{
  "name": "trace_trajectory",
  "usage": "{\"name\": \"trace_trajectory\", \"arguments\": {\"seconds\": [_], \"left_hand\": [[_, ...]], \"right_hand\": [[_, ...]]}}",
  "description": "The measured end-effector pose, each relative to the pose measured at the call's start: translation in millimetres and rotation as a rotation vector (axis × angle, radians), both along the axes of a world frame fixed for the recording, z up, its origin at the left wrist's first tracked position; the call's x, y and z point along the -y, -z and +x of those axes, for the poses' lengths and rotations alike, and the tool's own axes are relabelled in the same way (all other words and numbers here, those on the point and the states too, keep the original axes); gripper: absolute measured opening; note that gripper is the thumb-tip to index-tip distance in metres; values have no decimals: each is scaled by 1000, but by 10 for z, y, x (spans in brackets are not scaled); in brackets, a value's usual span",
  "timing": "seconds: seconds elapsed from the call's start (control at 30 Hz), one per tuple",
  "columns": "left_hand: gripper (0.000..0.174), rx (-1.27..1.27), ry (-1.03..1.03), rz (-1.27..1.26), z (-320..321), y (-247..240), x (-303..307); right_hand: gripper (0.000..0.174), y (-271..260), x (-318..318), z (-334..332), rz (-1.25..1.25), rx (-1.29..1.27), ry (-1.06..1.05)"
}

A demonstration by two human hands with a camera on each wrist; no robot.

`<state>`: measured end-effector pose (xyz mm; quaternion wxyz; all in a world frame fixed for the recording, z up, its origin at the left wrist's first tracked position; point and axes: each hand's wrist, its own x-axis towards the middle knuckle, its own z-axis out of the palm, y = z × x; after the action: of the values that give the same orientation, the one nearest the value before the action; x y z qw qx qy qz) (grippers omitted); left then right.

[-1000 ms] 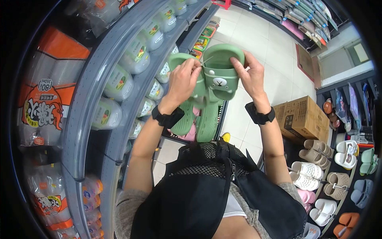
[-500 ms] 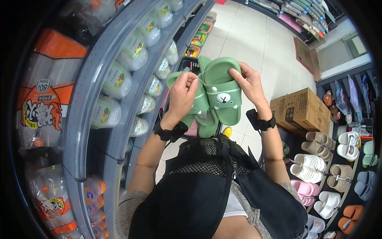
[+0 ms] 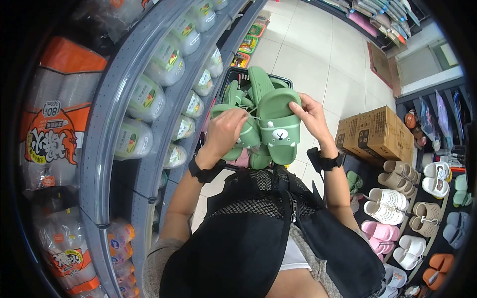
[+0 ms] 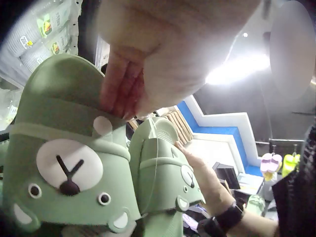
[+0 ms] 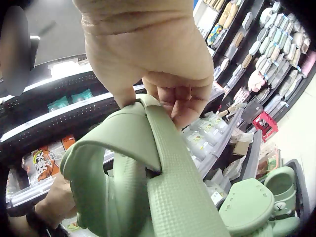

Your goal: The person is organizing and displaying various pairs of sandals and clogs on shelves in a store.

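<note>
Now | L hand (image 3: 223, 133): curled on L slipper (image 3: 249, 134) | R hand (image 3: 314, 118): pinching R slipper (image 3: 283, 124) edge | both fwd

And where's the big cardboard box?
In the head view, the cardboard box is on the right side, to the right of the right hand, just above the tan slippers in the picture.
</note>
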<state>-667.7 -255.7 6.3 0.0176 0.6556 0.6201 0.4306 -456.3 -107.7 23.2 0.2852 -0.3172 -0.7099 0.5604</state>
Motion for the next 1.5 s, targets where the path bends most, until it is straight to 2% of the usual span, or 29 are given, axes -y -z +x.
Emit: {"name": "trace_trajectory", "arguments": {"seconds": [0.2,0.33,0.4,0.47,0.53,0.6,0.63,0.73,0.77,0.8,0.87,0.93,1.0,1.07,1.13,1.27,1.33,1.5], "left_hand": [[7,-62,-22,-87,113,-90,105],[7,-38,-16,-116,165,-168,80],[8,-34,2,-29,192,-289,101],[9,-10,-5,33,224,-454,159],[9,11,-13,89,244,-593,206],[9,5,-98,227,210,-693,267],[8,1,-221,280,155,-797,371],[2,127,-411,310,35,-854,634],[1,154,-440,316,27,-852,683],[1,185,-464,326,5,-843,717],[11,335,-531,348,-4,-889,886],[12,319,-596,377,-30,-873,961],[12,288,-651,336,-50,-843,1029],[13,252,-721,301,-46,-817,1146],[14,128,-784,232,-44,-785,1222],[14,91,-837,203,-44,-746,1373],[13,112,-882,187,-44,-726,1434],[12,51,-878,174,-45,-721,1513]], "right_hand": [[31,38,81,168,-50,21,-62],[29,-38,68,190,61,29,-82],[29,-88,40,185,66,8,-95],[27,-127,6,184,-101,-109,-85],[25,-159,-49,171,-100,-148,-98],[24,-208,-84,68,-68,-157,-99],[24,-142,-221,-10,-105,-95,-124],[26,158,-387,-166,-99,-7,-86],[25,320,-448,-222,-37,100,-84],[25,480,-496,-262,-37,101,-85],[24,610,-461,-405,96,227,-140],[23,693,-463,-470,119,278,-158],[21,861,-421,-630,410,350,-161],[15,995,-319,-815,581,424,-251],[12,1131,-271,-945,865,419,-312],[9,1355,-175,-1125,1036,441,-378],[9,1443,-158,-1184,1161,684,-369],[9,1505,-157,-1247,1206,833,-431]]}}
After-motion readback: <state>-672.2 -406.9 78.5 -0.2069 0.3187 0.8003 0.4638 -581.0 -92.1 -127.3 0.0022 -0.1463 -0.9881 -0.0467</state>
